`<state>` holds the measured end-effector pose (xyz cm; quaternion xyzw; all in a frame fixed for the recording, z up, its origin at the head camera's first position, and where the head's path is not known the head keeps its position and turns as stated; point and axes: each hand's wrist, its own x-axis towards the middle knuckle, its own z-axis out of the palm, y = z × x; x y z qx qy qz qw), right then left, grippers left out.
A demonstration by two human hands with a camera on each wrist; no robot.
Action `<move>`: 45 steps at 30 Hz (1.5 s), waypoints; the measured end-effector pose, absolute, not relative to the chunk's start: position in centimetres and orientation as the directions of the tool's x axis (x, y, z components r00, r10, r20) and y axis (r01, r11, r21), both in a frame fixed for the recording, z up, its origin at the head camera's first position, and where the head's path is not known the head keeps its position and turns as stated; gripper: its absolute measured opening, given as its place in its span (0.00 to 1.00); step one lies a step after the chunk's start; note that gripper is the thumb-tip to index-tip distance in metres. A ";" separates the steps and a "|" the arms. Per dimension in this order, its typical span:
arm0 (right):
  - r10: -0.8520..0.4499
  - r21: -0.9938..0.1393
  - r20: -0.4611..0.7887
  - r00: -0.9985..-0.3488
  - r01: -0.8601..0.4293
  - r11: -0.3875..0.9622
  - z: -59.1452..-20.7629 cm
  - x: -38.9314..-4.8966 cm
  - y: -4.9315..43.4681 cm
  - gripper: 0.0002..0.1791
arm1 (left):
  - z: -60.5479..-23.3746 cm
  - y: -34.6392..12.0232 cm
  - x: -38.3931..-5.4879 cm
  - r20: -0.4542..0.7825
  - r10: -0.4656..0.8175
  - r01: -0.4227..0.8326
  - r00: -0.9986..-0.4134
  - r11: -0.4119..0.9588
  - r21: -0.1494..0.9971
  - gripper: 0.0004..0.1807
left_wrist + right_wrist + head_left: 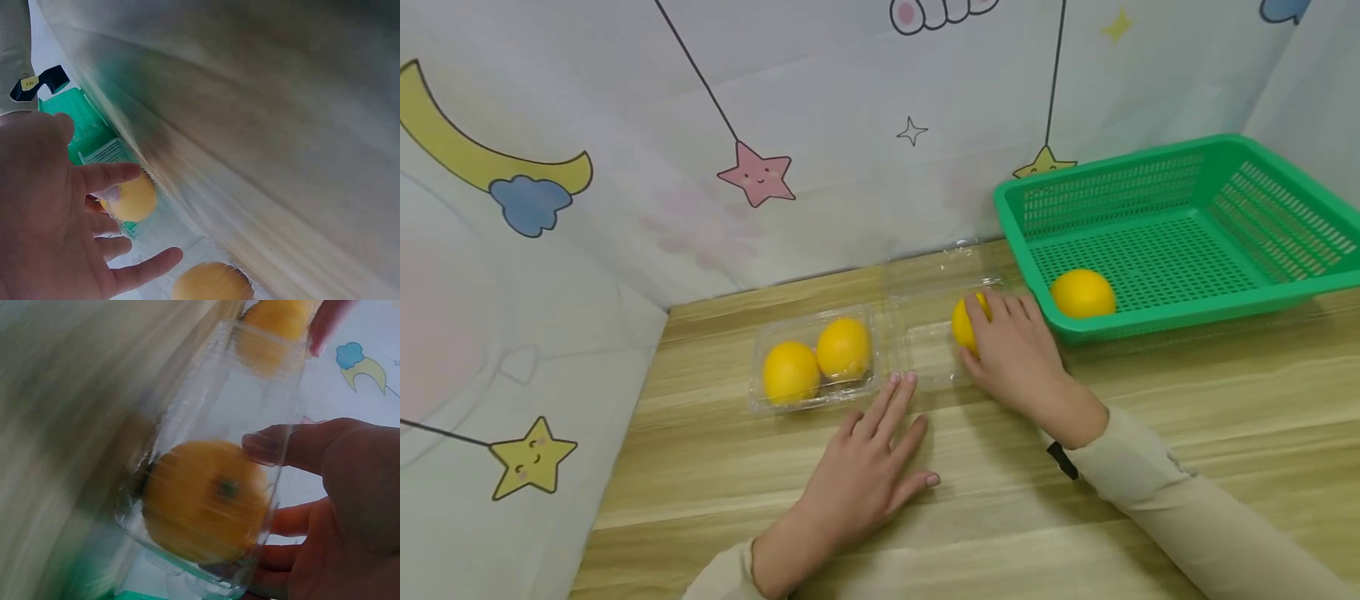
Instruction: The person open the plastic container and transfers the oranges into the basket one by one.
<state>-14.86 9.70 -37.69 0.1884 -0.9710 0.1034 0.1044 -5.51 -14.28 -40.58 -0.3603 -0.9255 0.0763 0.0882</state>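
Two clear plastic fruit boxes stand side by side. The left box (853, 392) has two oranges (792, 372) in it, under clear plastic. The right box (928, 346) lies with its lid (940, 271) folded back toward the wall. My right hand (1018, 354) holds an orange (964, 325) at that box's right end, thumb in front and fingers over the top; the right wrist view shows its green stem spot through the clear wall. Palm down, my left hand (868, 462) has its fingers spread, fingertips close to the front corner where the two boxes meet.
A green slotted basket (1225, 305) stands at the right with one orange (1082, 292) inside its near left corner. Behind the wooden table (715, 500) hangs a pale cloth (850, 100) printed with stars and a moon. A dark strap (1062, 460) shows at the right wrist.
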 end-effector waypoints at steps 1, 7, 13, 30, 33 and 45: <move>-0.345 -0.155 0.253 -0.904 -0.390 0.908 -37.8 -14.9 9.7 0.33 | -40.6 -14.2 -5.5 0.108 0.679 0.652 -0.726 0.730 -0.206 0.37; -0.357 -0.155 0.254 -0.899 -0.403 0.902 -37.9 -15.2 9.9 0.34 | -40.9 -13.8 -5.3 0.119 0.674 0.641 -0.729 0.733 -0.228 0.37; -0.362 -0.186 0.229 -0.904 -0.406 0.895 -37.6 -15.5 10.0 0.35 | -41.3 -13.3 -5.1 0.117 0.666 0.633 -0.736 0.740 -0.229 0.37; -0.362 -0.232 0.220 -0.906 -0.409 0.883 -37.1 -15.7 10.1 0.37 | -41.4 -12.6 -4.9 0.114 0.616 0.607 -0.780 0.788 -0.103 0.45; -0.356 -0.262 0.201 -0.913 -0.400 0.878 -37.1 -15.8 10.1 0.36 | -41.4 -12.6 -5.0 0.107 0.611 0.606 -0.784 0.791 -0.078 0.47; -0.359 -0.355 0.112 -0.927 -0.374 0.856 -37.0 -16.6 9.6 0.33 | -41.1 -12.8 -5.1 0.100 0.607 0.603 -0.789 0.795 -0.064 0.48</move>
